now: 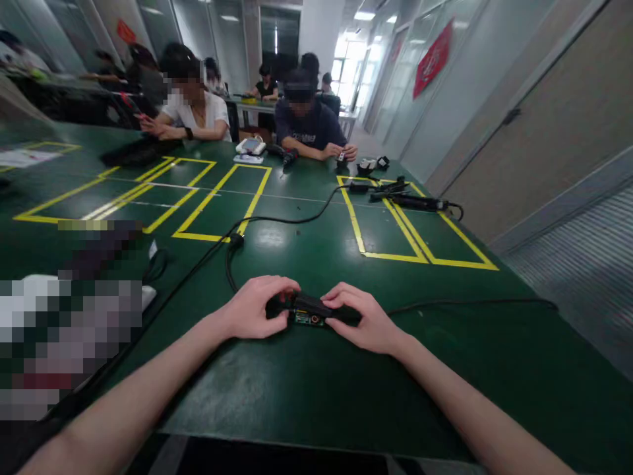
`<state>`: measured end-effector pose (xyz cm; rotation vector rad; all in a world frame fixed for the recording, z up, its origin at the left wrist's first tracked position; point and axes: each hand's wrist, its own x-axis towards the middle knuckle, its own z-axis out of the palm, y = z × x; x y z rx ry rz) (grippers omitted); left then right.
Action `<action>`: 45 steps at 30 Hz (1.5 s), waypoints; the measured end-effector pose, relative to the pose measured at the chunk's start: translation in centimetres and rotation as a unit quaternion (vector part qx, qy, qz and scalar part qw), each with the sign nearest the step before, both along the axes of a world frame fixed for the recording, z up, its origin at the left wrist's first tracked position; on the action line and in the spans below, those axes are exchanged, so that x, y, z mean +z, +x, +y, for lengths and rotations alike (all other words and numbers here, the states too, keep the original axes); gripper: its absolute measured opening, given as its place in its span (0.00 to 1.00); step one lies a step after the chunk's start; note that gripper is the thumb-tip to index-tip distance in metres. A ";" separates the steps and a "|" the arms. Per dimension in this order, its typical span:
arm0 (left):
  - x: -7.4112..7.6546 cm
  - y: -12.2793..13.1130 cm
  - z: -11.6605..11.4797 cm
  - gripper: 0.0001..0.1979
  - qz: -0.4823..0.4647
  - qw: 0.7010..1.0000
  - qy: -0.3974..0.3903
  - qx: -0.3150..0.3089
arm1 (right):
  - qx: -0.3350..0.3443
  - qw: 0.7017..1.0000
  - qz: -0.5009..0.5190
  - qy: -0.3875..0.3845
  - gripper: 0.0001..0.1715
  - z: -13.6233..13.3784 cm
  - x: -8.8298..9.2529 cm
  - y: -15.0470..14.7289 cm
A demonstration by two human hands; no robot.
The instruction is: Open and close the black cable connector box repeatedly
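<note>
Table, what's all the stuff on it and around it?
table: one, green, fills the view
tape boxes: several, yellow, across the table
black device: one, green board showing, between the hands
cables: several, black, snaking over the table
black tool: one, far right tape box
co-workers: two, seated at far side
signs: two, red, on walls
left hand: one, gripping device's left end
right hand: one, gripping its right end

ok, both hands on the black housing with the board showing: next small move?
Probably squeeze the black housing closed over the green circuit board: its edge shows below the housing, and the left hand and right hand grip it at either end.
</note>
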<state>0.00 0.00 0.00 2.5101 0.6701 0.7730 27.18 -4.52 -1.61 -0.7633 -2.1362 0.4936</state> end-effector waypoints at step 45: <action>-1.0 0.2 0.2 0.11 0.027 0.999 -0.015 -0.007 | 0.031 0.999 -0.044 0.008 0.13 -0.2 -0.1 0.0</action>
